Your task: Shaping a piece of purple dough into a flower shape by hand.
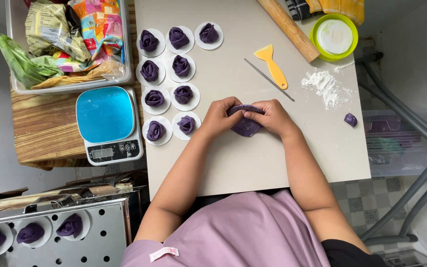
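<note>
A piece of purple dough [246, 125] lies on the pale work mat [253, 163], and both hands pinch and fold its upper edge. My left hand [218, 117] grips the dough from the left. My right hand [273, 116] grips it from the right, thumbs meeting over the top. To the left of my hands, several finished purple rose-shaped buns [183, 94] sit on round white papers in rows.
A kitchen scale [107, 123] with a blue top stands at the left, behind it a clear bin of packets [67, 39]. A yellow scraper [272, 64], thin metal rod [269, 79], rolling pin [288, 28], green-rimmed bowl [334, 37], flour pile [326, 86] and small dough bit [350, 119] lie on the mat. Perforated steamer tray [75, 242] holds buns at lower left.
</note>
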